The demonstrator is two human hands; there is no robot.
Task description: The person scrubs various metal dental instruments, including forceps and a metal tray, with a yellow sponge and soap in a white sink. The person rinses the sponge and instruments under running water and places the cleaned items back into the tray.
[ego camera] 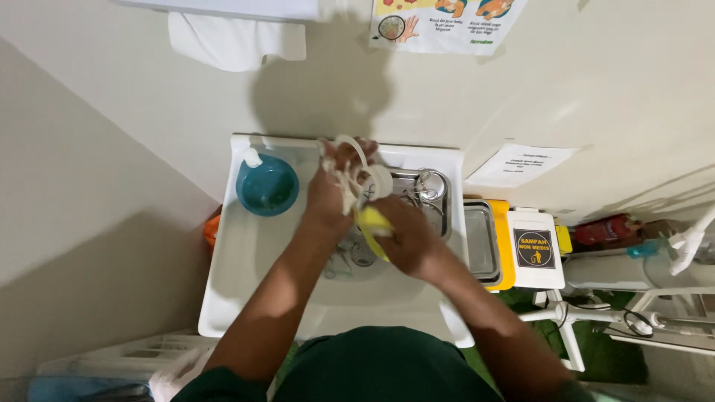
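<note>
Over a white sink [223, 298] set against a pale wall, I see both hands meet above the basin. What the left hand [331, 190] grips is hard to make out: a soapy, whitish object [357, 175] with a thin curved loop rising from it, fingers wrapped around it and slick with foam. The right hand [406, 234] is closed on a yellow sponge [372, 223], pressed against that object; most of the sponge is hidden under the fingers. Beneath the forearms, small metal instruments [350, 257] lie in the basin, partly covered and too blurred to tell apart. A steel tray [428, 190] on the sink's far right side holds more metal pieces, its near end hidden by the right hand. A teal bowl [267, 186] sits at the far left corner, well apart from the hands. Just beside the sink's right edge stands a second steel tray [480, 242] on a yellow bin [506, 246], then a white bin lid [535, 249]. A white basket [126, 361] is cut off at the lower left. Open room remains in the basin's left half.
</note>
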